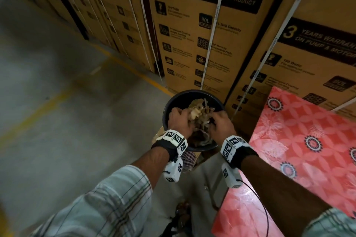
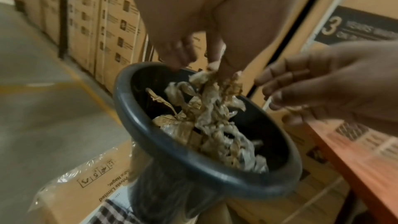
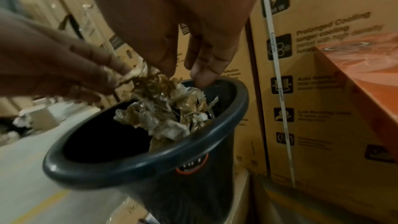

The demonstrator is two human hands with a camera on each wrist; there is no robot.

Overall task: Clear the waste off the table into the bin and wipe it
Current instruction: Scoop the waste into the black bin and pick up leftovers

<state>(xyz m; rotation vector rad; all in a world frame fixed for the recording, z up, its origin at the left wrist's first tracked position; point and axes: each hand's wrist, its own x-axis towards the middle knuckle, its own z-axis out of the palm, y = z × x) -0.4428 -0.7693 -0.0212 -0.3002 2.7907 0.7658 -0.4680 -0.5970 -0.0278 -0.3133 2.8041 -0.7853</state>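
A dark round bin stands on the floor left of the table, which has a red floral cover. My left hand and right hand hover over its mouth, either side of a clump of crumpled brown paper and plastic waste. In the left wrist view the left fingers point down, and the waste hangs from their tips into the bin. In the right wrist view the right fingers are loose and straight above the waste and the bin's rim.
Tall stacked cardboard cartons stand right behind the bin and the table. A plastic-wrapped flat carton and a checked cloth lie at the bin's foot. Grey floor with yellow lines stretches left.
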